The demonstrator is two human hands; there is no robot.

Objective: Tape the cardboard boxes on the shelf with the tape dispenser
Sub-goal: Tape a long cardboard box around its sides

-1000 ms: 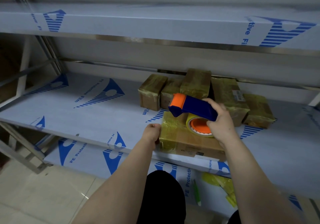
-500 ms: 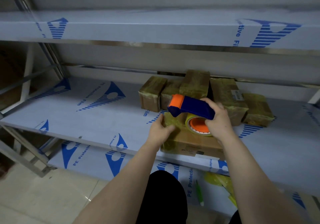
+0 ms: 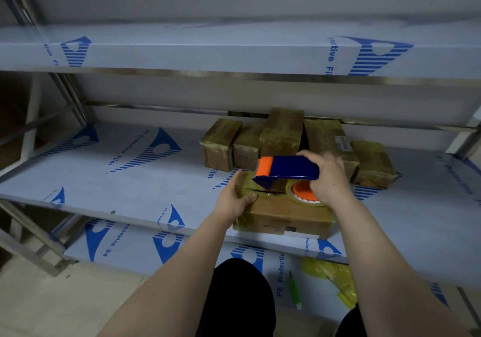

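Dispenser over front box
Right grip holds the dispenser above the box top, fingers curled round it; left grip, fingers straight, presses the box's left end.

blue-orange tape dispenser, brown cardboard boxes

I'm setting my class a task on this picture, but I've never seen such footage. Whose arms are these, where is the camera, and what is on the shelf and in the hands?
No machine here: these are a person's two bare arms, filmed by a camera worn on the head, looking forward and down. On the shelf a cardboard box lies near the front edge, with more taped boxes behind it. The right hand grips a blue-and-orange tape dispenser over the box; the left hand presses on the box's left end.
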